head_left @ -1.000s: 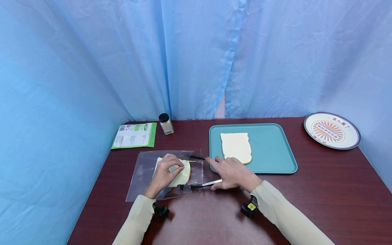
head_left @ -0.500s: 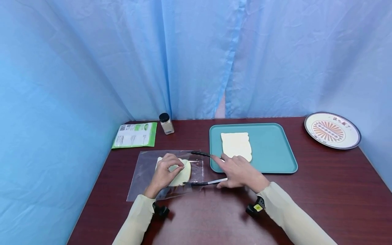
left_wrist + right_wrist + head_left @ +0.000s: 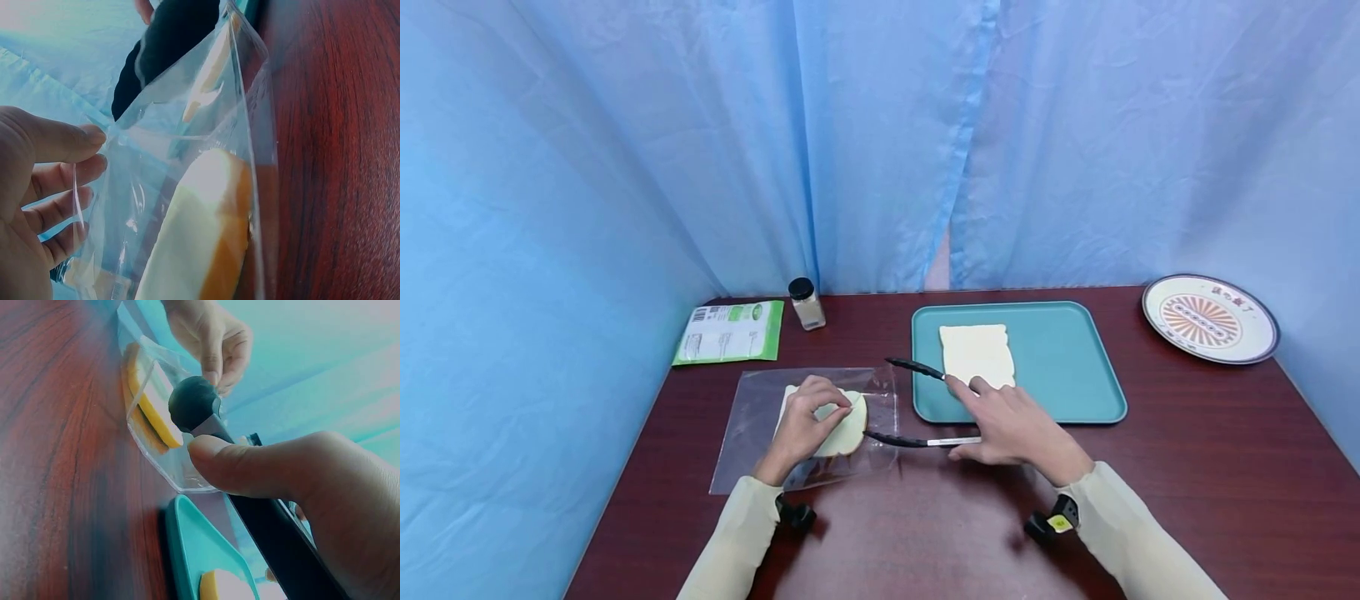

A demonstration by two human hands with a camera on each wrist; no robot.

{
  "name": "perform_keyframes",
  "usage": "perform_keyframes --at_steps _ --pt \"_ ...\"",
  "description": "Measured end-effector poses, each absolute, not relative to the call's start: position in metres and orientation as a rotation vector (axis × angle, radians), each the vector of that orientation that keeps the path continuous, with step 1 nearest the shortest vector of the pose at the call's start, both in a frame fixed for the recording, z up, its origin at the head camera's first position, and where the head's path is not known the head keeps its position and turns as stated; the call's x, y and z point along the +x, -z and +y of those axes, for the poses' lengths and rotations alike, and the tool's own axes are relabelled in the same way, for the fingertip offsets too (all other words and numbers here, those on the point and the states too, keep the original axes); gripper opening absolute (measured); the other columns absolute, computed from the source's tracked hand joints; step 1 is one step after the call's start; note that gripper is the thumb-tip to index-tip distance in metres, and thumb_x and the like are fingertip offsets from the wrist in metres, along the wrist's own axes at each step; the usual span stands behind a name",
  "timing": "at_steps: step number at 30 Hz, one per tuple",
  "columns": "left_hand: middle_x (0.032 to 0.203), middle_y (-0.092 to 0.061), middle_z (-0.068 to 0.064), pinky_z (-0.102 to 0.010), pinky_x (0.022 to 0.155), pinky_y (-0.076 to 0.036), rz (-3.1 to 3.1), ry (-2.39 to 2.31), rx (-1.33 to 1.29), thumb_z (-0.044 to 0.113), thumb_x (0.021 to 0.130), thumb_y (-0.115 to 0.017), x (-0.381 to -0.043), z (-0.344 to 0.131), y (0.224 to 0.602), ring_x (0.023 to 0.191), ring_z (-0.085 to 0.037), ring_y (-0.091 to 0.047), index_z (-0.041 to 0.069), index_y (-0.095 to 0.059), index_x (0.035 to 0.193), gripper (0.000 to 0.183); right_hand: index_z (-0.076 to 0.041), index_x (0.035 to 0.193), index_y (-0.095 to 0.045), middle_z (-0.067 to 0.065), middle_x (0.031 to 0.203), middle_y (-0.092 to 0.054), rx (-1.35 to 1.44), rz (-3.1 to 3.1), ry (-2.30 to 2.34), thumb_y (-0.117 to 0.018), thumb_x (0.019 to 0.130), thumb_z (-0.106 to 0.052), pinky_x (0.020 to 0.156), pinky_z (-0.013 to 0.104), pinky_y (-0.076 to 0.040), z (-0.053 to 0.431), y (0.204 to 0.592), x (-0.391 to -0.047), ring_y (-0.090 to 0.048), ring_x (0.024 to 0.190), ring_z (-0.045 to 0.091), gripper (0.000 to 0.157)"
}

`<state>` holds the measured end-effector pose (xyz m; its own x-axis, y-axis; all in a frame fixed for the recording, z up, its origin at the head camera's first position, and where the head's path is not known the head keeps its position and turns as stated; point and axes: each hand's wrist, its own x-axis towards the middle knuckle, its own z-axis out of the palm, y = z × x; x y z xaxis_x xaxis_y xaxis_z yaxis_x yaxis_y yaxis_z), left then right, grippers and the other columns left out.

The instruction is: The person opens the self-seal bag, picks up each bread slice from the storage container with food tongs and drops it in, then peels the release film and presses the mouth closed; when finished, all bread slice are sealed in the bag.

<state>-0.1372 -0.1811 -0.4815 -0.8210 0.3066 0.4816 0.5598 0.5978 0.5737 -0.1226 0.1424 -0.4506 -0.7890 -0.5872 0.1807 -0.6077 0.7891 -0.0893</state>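
Note:
In the head view, my left hand pinches the upper film of a clear plastic bag between thumb and fingertips. Inside the bag lies a slice of bread, its pale face up and its crust showing in the left wrist view. Holding tongs with black tips, my right hand has its thumb on one arm and fingers at the other. The tong arms are spread wide, pointing left at the bag's mouth. One tip overlaps the bag's right end near the bread; nothing is between the tips.
Behind my right hand, a teal tray bears another bread slice. A patterned plate lies far right. Toward the back left are a green-and-white packet and a jar with a black lid. Blue curtains hang behind the table.
My right hand has moved right, drawing the spread tongs back from over the bagged bread to the bag's mouth. My left hand keeps its pinch on the bag and has not moved.

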Motion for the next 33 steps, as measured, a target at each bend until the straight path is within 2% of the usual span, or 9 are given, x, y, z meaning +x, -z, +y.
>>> perform_keyframes --at_steps 6,10,17,20,33 --pt "0.084 -0.073 -0.004 -0.039 0.082 -0.055 -2.511 1.065 -0.69 0.003 0.079 -0.081 -0.137 -0.179 0.48 0.092 -0.019 -0.064 0.009 -0.078 0.082 0.008 -0.01 0.146 -0.045 0.011 0.098 -0.064 0.797 -2.91 -0.246 -0.079 0.069 -0.067 0.052 0.034 -0.046 0.154 0.448 -0.114 -0.044 0.051 0.015 0.101" --pt "0.085 -0.073 -0.003 -0.039 0.082 -0.055 -2.525 1.067 -0.674 0.003 0.079 -0.082 -0.137 -0.179 0.48 0.092 -0.019 -0.063 0.009 -0.078 0.083 0.007 -0.011 0.149 -0.039 0.016 0.107 -0.064 0.628 -2.999 -0.299 -0.079 0.071 -0.064 0.051 0.032 -0.045 0.16 0.445 -0.107 -0.047 0.052 0.014 0.103" --pt "0.085 -0.073 -0.002 -0.038 0.082 -0.055 -2.517 1.076 -0.677 0.004 0.079 -0.082 -0.137 -0.178 0.481 0.092 -0.018 -0.063 0.009 -0.079 0.083 0.008 -0.011 0.149 -0.036 0.021 0.118 -0.063 0.42 -3.016 -0.37 -0.078 0.072 -0.065 0.052 0.038 -0.045 0.168 0.446 -0.097 -0.057 0.059 0.025 0.103" --pt "0.084 -0.073 -0.002 -0.038 0.082 -0.055 -2.508 1.072 -0.68 0.004 0.078 -0.083 -0.136 -0.178 0.481 0.092 -0.018 -0.063 0.01 -0.079 0.083 0.009 -0.01 0.149 -0.036 0.022 0.118 -0.064 0.358 -3.004 -0.384 -0.077 0.072 -0.066 0.053 0.042 -0.046 0.172 0.449 -0.093 -0.06 0.06 0.031 0.104" --pt "0.084 -0.072 -0.003 -0.038 0.08 -0.055 -2.504 1.069 -0.669 0.003 0.078 -0.083 -0.136 -0.178 0.481 0.09 -0.018 -0.063 0.01 -0.079 0.082 0.01 -0.006 0.146 -0.032 0.026 0.107 -0.061 0.048 -3.031 -0.465 -0.077 0.073 -0.065 0.055 0.051 -0.049 0.178 0.459 -0.074 -0.058 0.059 0.036 0.104"
